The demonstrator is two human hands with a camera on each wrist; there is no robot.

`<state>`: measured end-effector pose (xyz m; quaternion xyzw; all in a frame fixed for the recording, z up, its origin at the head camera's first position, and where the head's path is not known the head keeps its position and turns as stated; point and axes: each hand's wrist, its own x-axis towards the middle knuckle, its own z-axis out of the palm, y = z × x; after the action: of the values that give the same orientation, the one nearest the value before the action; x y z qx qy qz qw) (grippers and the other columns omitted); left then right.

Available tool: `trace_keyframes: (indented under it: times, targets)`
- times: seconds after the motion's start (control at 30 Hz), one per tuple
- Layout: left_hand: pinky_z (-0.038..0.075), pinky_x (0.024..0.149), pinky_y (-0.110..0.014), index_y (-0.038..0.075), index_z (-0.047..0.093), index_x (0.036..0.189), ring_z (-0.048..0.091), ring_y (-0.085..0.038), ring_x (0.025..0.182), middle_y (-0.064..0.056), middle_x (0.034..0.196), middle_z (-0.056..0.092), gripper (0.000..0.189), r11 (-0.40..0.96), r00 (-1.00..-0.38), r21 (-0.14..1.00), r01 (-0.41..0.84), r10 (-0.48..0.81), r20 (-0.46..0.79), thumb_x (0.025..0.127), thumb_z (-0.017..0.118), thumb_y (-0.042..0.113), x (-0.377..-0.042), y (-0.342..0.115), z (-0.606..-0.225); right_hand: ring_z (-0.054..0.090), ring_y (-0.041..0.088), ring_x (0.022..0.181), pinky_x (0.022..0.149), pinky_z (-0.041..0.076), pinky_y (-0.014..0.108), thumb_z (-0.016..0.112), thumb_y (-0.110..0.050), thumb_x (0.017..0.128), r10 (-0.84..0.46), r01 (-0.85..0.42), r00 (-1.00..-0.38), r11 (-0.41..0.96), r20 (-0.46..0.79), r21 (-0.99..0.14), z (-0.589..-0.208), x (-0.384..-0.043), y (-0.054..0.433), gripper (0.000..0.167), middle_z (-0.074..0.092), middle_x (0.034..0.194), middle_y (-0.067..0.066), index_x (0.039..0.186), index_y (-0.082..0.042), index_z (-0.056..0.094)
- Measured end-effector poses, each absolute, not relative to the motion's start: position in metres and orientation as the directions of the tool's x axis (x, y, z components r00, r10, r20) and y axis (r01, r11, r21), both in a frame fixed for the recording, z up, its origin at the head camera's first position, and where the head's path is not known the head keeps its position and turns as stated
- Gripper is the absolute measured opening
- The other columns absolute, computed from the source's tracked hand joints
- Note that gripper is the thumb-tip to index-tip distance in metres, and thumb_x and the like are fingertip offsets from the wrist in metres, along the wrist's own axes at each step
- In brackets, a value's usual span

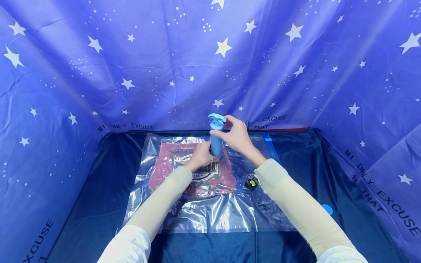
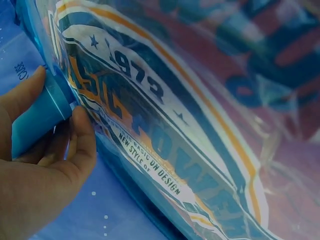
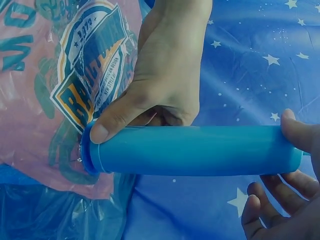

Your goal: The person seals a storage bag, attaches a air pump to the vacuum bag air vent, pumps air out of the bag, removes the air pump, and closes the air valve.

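In the head view we see the curved handle (image 1: 217, 117) of the blue pump (image 1: 216, 144), which the right wrist view cuts off. The left wrist view lets us read "NEW STYLE OF" through the clear bag (image 1: 223, 219). The pump stands roughly upright on the bag, over the far right part of the pink fabric (image 1: 162, 160). Our left hand (image 1: 201, 157) grasps its base, our right hand (image 1: 237, 136) pinches its top; both forearms reach from near.

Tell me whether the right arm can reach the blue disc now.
Likely yes: the blue disc lies uncovered beside the right forearm, though the right grip would first have to release the blue pump.
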<state>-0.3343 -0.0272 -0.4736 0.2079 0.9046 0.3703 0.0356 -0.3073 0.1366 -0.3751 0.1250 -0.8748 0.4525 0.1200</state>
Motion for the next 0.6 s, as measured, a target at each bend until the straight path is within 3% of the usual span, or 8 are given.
trace_keyframes:
  times: [0.33,0.6]
  targets:
    - [0.055,0.096,-0.042,-0.002,0.068,0.125,0.072,-0.03,0.104,-0.015,0.113,0.074,0.049,0.656,-0.921,0.686,0.315,0.385,0.054,0.082,0.091,0.007,-0.3293,-0.0266,-0.4684,0.064,0.037,0.106,0.082,0.053,0.047,0.088,-0.037,0.088,-0.104,-0.323,-0.942,0.538,0.319,-0.779,-0.3766,-0.3044,0.1362,0.054,0.068,0.105,0.009,0.13,-0.009,0.067]
    - [0.055,0.097,-0.041,-0.003,0.068,0.125,0.072,-0.03,0.105,-0.015,0.114,0.074,0.047,0.665,-0.923,0.686,0.297,0.385,0.027,0.084,0.09,0.007,-0.3312,-0.0256,-0.4706,0.065,0.031,0.099,0.078,0.054,0.045,0.088,-0.036,0.088,-0.104,-0.331,-0.939,0.538,0.328,-0.775,-0.3788,-0.3061,0.1365,0.052,0.07,0.105,0.008,0.128,-0.01,0.068]
